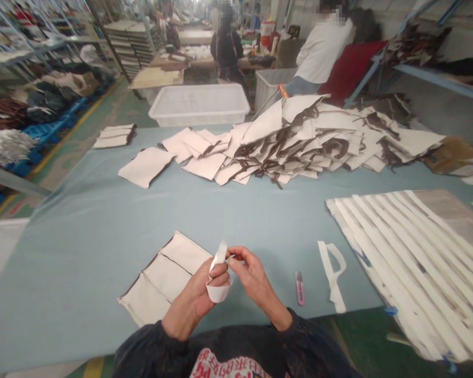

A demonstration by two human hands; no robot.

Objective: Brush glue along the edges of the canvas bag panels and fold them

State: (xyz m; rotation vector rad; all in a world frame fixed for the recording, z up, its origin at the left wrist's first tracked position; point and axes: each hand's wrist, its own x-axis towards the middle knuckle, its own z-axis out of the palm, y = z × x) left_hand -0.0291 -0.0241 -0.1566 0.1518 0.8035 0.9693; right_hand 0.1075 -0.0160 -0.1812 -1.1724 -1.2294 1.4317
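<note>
A white strip (218, 293), looped and curled, is gripped in my left hand (205, 289), its upper end standing up past the fingers. My right hand (254, 275) is beside it, thumb and forefinger pinched together near the strip's edge; whatever lies between those fingertips is too small to make out. Left of and partly behind my left hand, a cream fabric panel (163, 270) with dark seams lies on the blue-grey table cover (102, 220). To the right are pink-handled thread snips (300, 290) and another white strip (331, 273), bent over on itself.
A large heap of cream pieces with dark edging (279, 142) spreads along the table's far side. A board with long pale strips (410, 262) lies at the right. Beyond the table are a white plastic tub (199, 102) and two people, one in a white top (323, 47).
</note>
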